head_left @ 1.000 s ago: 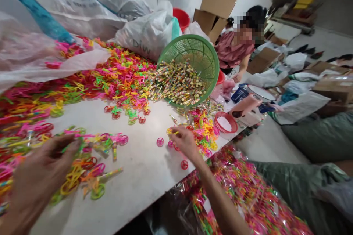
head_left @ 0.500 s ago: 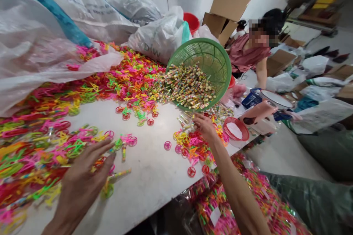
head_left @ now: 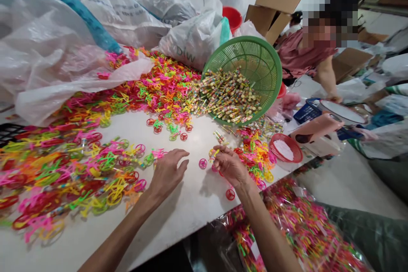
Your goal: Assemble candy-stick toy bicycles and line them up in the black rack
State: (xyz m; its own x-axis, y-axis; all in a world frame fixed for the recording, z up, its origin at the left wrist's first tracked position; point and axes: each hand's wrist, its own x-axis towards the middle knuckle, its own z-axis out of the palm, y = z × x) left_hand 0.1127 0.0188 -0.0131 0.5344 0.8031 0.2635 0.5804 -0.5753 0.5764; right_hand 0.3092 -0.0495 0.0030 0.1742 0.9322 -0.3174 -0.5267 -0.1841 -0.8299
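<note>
We look down on a long white table (head_left: 194,208) strewn with bright plastic toy pieces. At centre right, the right hand (head_left: 230,166) has its thumb and fingertips pressed together, pinching a small yellow-green plastic piece (head_left: 214,153); a piece this small needs a tight pinch. Just left of centre, the left hand (head_left: 167,173) is open, its fingers spread and lightly curved. It appears empty, though we cannot tell whether its fingertips touch the table.

A pink plastic wheel (head_left: 203,163) lies between the hands, and a red plastic wheel (head_left: 230,194) sits just below the right hand. A large heap of toy pieces (head_left: 79,170) fills the left of the table, within easy reach of the left hand. At upper centre, a green plastic basket (head_left: 279,70) lies tipped on its side, its open mouth angled so that small striped sticks (head_left: 228,95) spill out onto the table.

A clear plastic sheet (head_left: 47,68) drapes over the upper left. At lower right, a clear bag of packed toy pieces (head_left: 302,229) lies below the table edge. At upper right, a co-worker in a pink top (head_left: 296,53) leans nearby, with a red basket holding white contents (head_left: 295,153) in front.
</note>
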